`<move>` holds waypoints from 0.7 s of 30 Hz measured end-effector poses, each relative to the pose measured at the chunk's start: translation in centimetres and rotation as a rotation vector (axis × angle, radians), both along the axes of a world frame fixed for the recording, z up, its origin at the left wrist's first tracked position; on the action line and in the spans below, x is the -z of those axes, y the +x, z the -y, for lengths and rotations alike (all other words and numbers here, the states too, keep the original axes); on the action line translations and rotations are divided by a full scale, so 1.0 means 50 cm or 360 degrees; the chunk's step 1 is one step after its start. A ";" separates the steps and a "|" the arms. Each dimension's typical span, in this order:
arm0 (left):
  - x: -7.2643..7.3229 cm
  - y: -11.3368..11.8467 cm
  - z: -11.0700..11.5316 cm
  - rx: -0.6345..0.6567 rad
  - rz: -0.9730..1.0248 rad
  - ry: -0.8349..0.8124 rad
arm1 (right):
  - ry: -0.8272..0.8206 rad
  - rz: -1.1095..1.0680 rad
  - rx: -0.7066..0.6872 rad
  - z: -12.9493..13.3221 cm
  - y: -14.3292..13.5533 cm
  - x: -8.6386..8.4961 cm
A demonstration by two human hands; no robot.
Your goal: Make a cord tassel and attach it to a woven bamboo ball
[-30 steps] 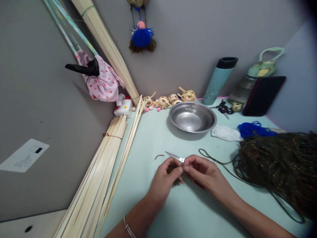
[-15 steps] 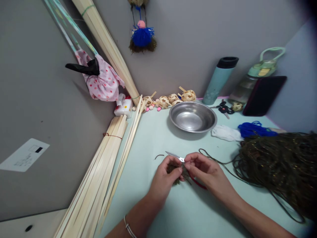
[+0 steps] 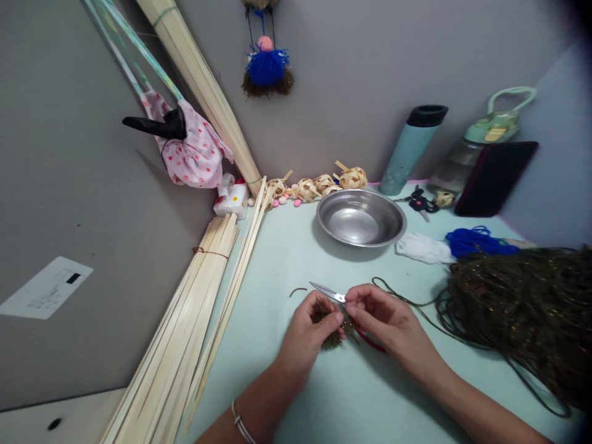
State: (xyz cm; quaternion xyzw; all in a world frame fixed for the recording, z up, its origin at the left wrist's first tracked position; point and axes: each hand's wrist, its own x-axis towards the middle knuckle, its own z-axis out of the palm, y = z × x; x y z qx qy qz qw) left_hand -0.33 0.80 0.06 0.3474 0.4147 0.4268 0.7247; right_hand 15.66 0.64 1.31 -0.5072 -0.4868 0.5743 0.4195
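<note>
My left hand [image 3: 308, 336] is closed around a small tuft of dark brown-green yarn [image 3: 332, 342], its thumb pressed on the near side. Close on the right, my right hand [image 3: 387, 319] has its thumb and fingertips pinched together; what lies between them is too small to tell. A pair of scissors [image 3: 326, 290] rests just behind and under the right hand, blades pointing left and red handle partly hidden. Beyond the left hand lies a short snippet of yarn [image 3: 298, 290].
A steel bowl [image 3: 324, 229] stands behind the hands. At right lies a big heap of dark yarn [image 3: 518, 308], with white yarn [image 3: 423, 248] and blue yarn [image 3: 476, 242] behind it. Bamboo strips [image 3: 185, 333] lean at left. A tumbler [image 3: 409, 154] and a phone [image 3: 497, 179] stand behind.
My left hand has turned the tuft slightly, so more of its cut ends show below the fingers. My right hand stays almost in place, and the scissors have not moved.
</note>
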 end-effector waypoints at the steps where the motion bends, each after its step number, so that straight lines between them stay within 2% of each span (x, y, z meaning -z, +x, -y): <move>1: 0.000 0.000 0.000 0.0006 -0.0006 0.0005 | 0.0003 0.0003 -0.0016 0.000 0.001 0.002; 8: -0.002 -0.001 0.001 0.0023 -0.0116 0.0056 | 0.0036 0.0189 -0.0328 -0.002 0.001 0.002; 21: 0.003 -0.002 -0.001 0.0038 -0.0103 0.0066 | 0.0030 0.0099 -0.0250 -0.002 -0.004 -0.004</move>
